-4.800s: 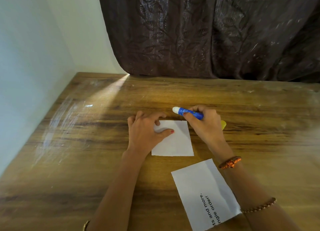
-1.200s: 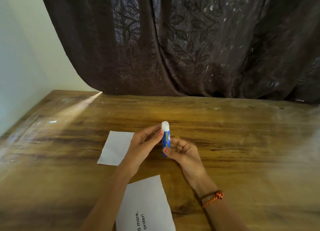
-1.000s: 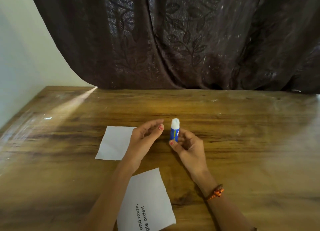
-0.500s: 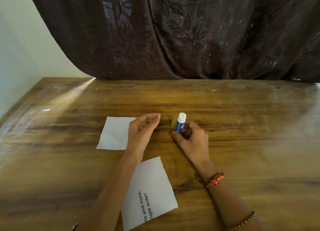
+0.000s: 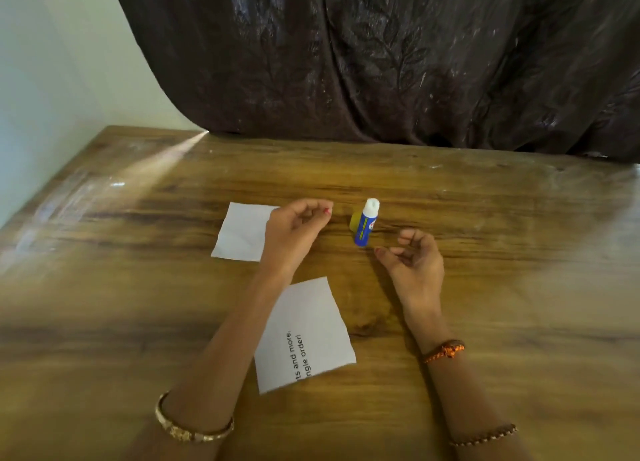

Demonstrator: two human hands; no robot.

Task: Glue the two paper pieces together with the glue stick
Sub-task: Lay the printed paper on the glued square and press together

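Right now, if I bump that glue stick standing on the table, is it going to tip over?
Probably. The glue stick stands upright, uncapped, tall and narrow on a small base, so a nudge would likely topple it. Its round body would probably roll on the smooth table. Neither hand holds it, and the yellow cap sits close beside it.

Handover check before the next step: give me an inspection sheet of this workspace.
Surface: wooden table, glossy, with a light streak at far left.
Job's things: glue stick upright, uncapped; blank paper and printed paper lying apart.
Clutter: yellow cap beside the glue stick.
Hands: left hand and right hand loosely curled, holding nothing.
Cables: nothing seen.
Surroundings: dark curtain, pale wall.
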